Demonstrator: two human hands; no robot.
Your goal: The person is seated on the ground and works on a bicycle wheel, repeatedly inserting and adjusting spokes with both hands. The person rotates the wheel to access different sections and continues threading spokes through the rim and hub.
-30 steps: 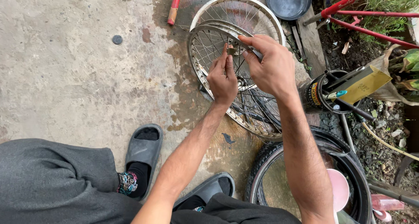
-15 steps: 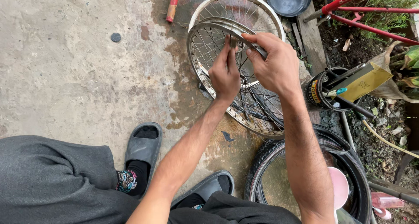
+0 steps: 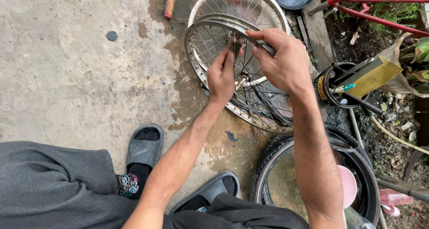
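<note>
we look down at our two bare hands over a spoked wheel rim (image 3: 210, 50) tilted on wet concrete. our right hand (image 3: 281, 61) is clenched around the rim's upper edge, fingers curled over it. our left hand (image 3: 222, 75) pinches a small tool (image 3: 235, 45) at the spokes, just inside that edge. a second rim (image 3: 268, 8) lies beyond our fingers, a black tyre (image 3: 268, 166) sits below our wrists, and open concrete spreads to the left.

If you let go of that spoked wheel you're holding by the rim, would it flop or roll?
The wheel looks stiff: metal rim, many taut spokes. Probably light for its size, being mostly open. It stands tilted under the right hand, so released it would likely tip flat, not roll.
</note>
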